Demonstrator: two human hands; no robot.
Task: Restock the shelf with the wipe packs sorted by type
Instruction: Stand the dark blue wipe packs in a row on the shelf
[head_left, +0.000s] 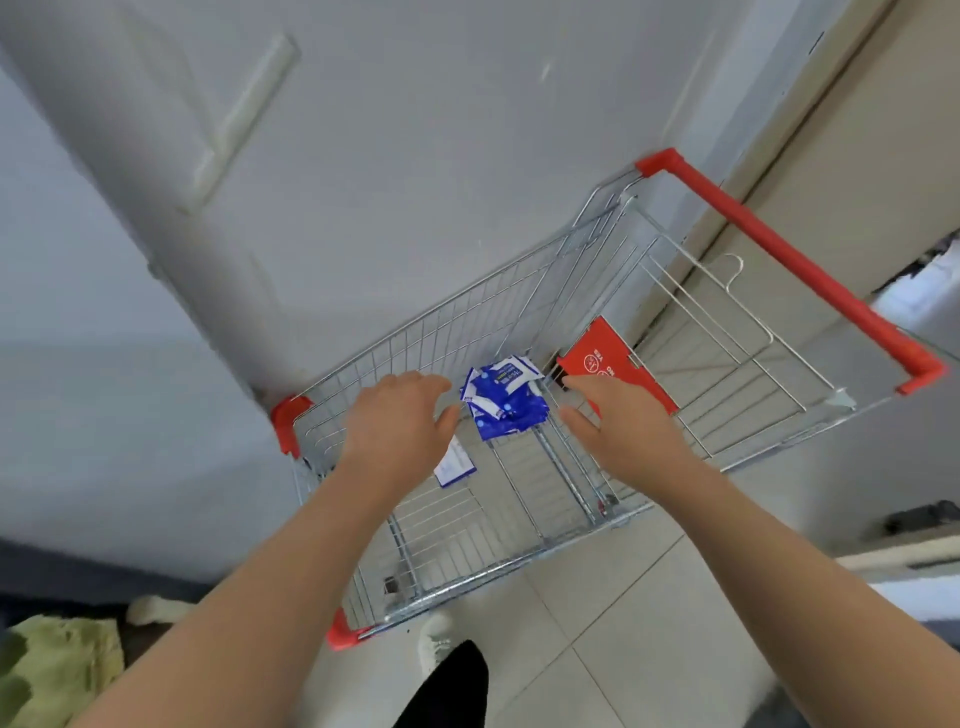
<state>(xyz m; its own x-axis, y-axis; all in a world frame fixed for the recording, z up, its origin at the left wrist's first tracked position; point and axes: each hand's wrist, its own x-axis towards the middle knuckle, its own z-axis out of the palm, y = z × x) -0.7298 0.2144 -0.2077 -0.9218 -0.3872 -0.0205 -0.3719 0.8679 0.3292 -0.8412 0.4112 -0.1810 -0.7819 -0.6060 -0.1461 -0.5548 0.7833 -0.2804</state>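
both hands, left hand (400, 415) and right hand (618, 423), spread empty above blue wipe packs (506, 402) in cart (519, 519)

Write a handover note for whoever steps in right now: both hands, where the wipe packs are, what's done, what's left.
Hands: the left hand and the right hand are both open and hold nothing. They reach into the cart, one on each side of the packs.
Things: a pile of blue wipe packs lies on the cart floor between the hands. A single pack lies flat beside it, partly under the left hand.
Done: cannot tell; no shelf is in view.
Left: pick up the packs, sort them by type and shelve them.
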